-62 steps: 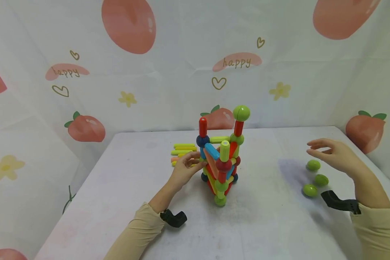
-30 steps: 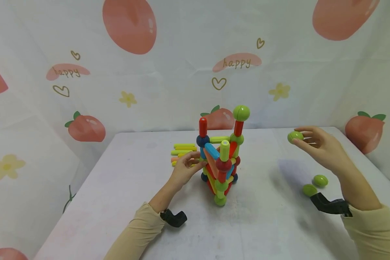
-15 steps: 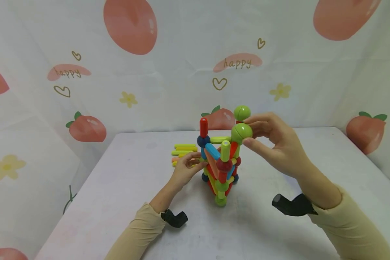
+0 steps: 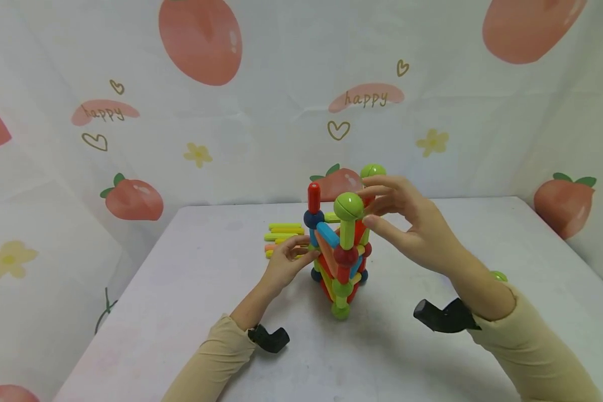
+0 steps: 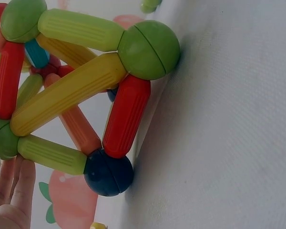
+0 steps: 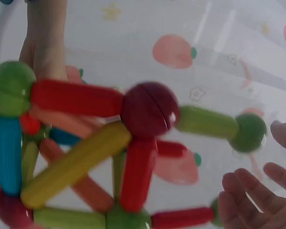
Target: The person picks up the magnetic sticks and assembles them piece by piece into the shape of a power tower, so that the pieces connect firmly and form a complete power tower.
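A three-sided tower [image 4: 343,273] of coloured rods and balls stands upright on the tabletop [image 4: 216,290], between two hands.
Its smooth rods are red, yellow, blue, salmon and yellow-green, joined by green, dark blue and dark red balls; three posts rise at the top, with a glossy green ball [image 4: 349,206] seated on the front yellow-green rod [image 4: 347,234], another green ball [image 4: 373,170] on the right rear post, and a bare red rod [image 4: 314,198] at left rear. The left hand [image 4: 285,263] reaches in low, its grip clamped lightly on the tower's side by thumb and fingers. The right hand [image 4: 416,226] is raised, wrist below the fingers, its grip spread apart just beside the front ball.
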{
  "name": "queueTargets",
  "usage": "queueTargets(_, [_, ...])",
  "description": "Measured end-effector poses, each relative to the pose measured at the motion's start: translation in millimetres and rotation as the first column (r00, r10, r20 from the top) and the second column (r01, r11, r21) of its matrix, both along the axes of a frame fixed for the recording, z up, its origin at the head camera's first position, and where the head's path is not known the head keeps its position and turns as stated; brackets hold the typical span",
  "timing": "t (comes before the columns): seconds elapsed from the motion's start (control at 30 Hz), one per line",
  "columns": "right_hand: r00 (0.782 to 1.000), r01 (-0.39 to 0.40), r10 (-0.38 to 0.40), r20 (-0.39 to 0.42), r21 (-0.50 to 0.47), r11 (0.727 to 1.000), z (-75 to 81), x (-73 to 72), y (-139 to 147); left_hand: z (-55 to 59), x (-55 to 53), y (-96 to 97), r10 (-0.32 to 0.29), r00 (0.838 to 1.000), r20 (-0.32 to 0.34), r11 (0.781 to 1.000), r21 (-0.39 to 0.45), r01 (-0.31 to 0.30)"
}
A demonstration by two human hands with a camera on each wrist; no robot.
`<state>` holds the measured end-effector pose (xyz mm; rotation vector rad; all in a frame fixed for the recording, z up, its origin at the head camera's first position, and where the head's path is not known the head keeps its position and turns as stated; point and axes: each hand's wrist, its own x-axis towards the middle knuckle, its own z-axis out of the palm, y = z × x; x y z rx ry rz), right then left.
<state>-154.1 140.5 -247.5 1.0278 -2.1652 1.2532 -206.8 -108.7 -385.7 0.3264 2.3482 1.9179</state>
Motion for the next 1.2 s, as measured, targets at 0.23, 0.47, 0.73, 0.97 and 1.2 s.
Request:
queueTargets(0.23, [0.98,0.169,-0.181,0.077,0.136,0.976,-10.9,-4.0,62.3,1.2,0.7,-0.2,-0.004,1.0,0.005,1.0,0.002,0.004])
queueTargets(0.47, [0.887,0.151,-0.337,0.315,0.491,0.858,-54.3,-21.1,154.9,0.6,0.3,0.2,0.002,1.0,-0.004,1.0,0.009,-0.002])
queueTargets(0.73, [0.775,0.024,-0.406,0.484,0.62,0.785,-110.1,-24.3,221.2,1.9,1.7,0.3,0.013,1.0,-0.009,1.0,-0.002,-0.013])
queueTargets(0.97, [0.721,0.021,-0.456,0.522,0.641,0.767,-129.8,-24.8,234.4,0.0,0.9,-1.0,0.016,1.0,-0.006,1.0,0.002,-0.016])
queueTargets(1.2, [0.75,0.044,-0.456,0.479,0.652,0.757,-125.6,-35.4,221.4,-1.1,-0.1,-0.4,0.003,1.0,-0.016,1.0,0.011,-0.003])
